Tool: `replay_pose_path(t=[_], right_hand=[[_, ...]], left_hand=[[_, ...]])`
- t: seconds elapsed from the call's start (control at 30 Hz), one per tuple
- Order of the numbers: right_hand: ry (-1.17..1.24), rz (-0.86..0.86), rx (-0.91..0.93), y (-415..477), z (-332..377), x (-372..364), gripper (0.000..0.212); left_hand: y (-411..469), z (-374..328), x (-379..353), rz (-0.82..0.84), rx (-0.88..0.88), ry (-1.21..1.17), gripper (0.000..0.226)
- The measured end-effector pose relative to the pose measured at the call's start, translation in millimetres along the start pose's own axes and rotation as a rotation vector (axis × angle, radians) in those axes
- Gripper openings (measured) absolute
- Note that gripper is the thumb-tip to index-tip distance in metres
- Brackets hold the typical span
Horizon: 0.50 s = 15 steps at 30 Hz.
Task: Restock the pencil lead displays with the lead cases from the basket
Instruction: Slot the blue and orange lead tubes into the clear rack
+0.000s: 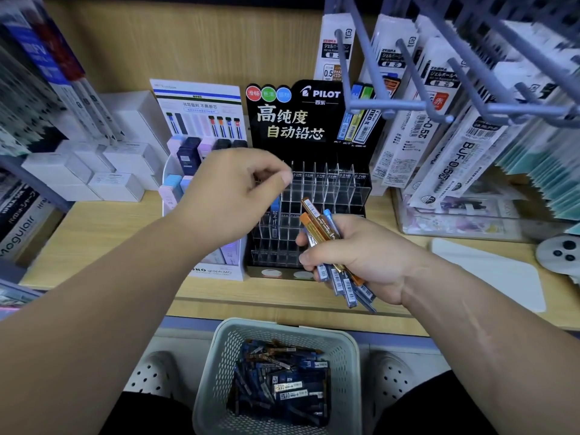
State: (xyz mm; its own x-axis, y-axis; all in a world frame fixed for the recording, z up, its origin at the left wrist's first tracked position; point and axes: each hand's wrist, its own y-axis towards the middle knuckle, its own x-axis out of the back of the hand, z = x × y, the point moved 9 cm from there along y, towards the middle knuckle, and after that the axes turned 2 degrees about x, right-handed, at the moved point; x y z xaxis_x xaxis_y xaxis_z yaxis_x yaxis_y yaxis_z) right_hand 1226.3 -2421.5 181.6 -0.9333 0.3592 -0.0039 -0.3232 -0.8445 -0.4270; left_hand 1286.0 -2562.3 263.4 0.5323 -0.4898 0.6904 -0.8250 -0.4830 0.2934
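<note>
The black Pilot display point(317, 196) stands on the wooden shelf, its clear tiered slots mostly bare. One blue lead case point(275, 216) stands upright in a slot on its left side. My left hand point(232, 196) hovers just above that case with fingers curled and thumb near the fingertips, holding nothing I can see. My right hand point(361, 255) grips a bundle of several orange and blue lead cases point(326, 233) in front of the display's lower right. Below the shelf edge, the pale grey basket point(216, 356) holds several more lead cases point(282, 381).
A white Mono lead display point(201, 127) with pastel cases stands left of the Pilot one. White boxes point(103, 171) are stacked farther left. Refill packs hang on grey hooks point(417, 80) at upper right. A white tray point(489, 271) lies on the shelf at right. White clogs point(153, 375) flank the basket.
</note>
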Motion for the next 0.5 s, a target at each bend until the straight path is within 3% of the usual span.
replay_pose_path(t=[0.07, 0.17, 0.2, 0.3, 0.5], right_hand=[[-0.014, -0.004, 0.012, 1, 1, -1, 0.021], [-0.003, 0.001, 0.025, 2, 2, -3, 0.020], [0.021, 0.008, 0.024, 1, 3, -4, 0.020], [0.081, 0.035, 0.005, 0, 2, -7, 0.020], [0.092, 0.074, -0.013, -2, 4, -8, 0.021]], left_hand=[[-3, 0, -10, 0.059, 0.135, -0.180, 0.013], [-8, 0, -30, 0.185, 0.224, -0.362, 0.003], [-10, 1, -34, 0.227, 0.240, -0.410, 0.009], [-11, 4, -39, 0.315, 0.238, -0.474, 0.017], [-11, 0, -30, 0.335, 0.222, -0.547, 0.012]])
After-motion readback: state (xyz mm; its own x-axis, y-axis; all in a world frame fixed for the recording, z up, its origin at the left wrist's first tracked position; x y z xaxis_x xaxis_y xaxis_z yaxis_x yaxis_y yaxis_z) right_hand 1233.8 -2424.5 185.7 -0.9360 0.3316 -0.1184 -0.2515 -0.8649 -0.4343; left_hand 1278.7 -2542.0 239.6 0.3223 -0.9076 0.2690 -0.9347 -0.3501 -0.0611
